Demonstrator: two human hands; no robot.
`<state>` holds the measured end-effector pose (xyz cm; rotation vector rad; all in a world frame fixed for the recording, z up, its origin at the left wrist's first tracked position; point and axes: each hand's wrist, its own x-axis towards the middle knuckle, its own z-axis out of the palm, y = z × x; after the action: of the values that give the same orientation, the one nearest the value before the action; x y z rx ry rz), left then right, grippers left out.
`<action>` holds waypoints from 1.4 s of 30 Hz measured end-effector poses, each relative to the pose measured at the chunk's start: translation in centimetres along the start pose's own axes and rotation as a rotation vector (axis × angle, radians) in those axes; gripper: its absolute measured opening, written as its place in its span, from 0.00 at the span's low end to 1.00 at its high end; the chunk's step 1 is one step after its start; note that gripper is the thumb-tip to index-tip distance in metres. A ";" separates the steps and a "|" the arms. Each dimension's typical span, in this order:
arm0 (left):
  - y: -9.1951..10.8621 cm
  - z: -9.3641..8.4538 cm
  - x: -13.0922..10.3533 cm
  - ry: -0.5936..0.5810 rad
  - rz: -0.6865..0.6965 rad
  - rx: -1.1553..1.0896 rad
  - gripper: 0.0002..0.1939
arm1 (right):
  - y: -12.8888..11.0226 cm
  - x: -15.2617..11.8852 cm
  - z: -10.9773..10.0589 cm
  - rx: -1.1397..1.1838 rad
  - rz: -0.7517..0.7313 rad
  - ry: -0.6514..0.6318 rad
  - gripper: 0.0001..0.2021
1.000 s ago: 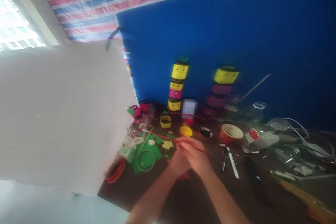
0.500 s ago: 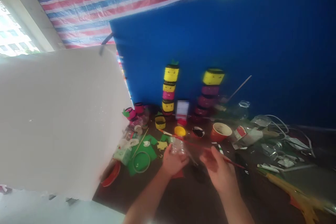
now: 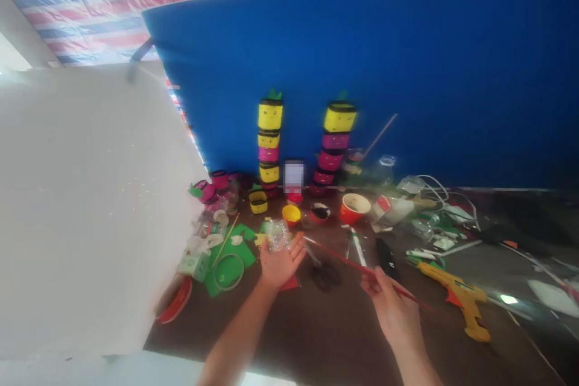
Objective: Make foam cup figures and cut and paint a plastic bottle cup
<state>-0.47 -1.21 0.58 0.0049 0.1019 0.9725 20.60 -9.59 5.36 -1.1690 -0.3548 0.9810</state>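
The hands have moved apart: the left hand (image 3: 278, 268) now lies wide open, palm up. I see nothing in its palm. Its fingers are beside a clear plastic thing (image 3: 277, 234); I cannot tell if they touch it. The right hand (image 3: 397, 310) has its fingers closed round a thin red brush (image 3: 335, 253). The brush is held by this hand alone, its pale tip near the left fingers. That seems to leave the left hand free.

The clear thing is well in from the left edge of the counter (image 3: 335, 338), near the yellow cup (image 3: 292, 214). The scissors (image 3: 325, 274) are between the hands. A white pen (image 3: 359, 247) is past the brush, and a yellow glue gun (image 3: 456, 292) is nearer the right edge.

The red and white box (image 3: 381, 208) has marks, but they are too blurry to read. I can read no names.
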 end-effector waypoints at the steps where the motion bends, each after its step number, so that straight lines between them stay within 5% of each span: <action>1: 0.0 0.0 0.0 -0.003 0.000 0.001 0.29 | 0.2 0.1 -0.3 -0.019 -0.008 -0.007 0.15; 14: -0.1 0.1 0.1 0.028 0.018 0.038 0.28 | 1.7 1.2 -4.0 -0.408 -0.219 -0.071 0.17; 24: 0.1 -0.3 0.3 0.029 0.034 0.066 0.29 | -1.2 -1.4 -2.5 -0.648 -0.352 -0.255 0.11; 42: 0.0 0.0 0.4 0.130 0.061 0.029 0.27 | -2.1 -1.5 -3.1 -0.685 -0.336 -0.320 0.11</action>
<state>-0.30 -0.88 0.54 -0.0286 0.2367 1.0318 22.85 -12.74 6.36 -1.4935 -1.1731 0.7617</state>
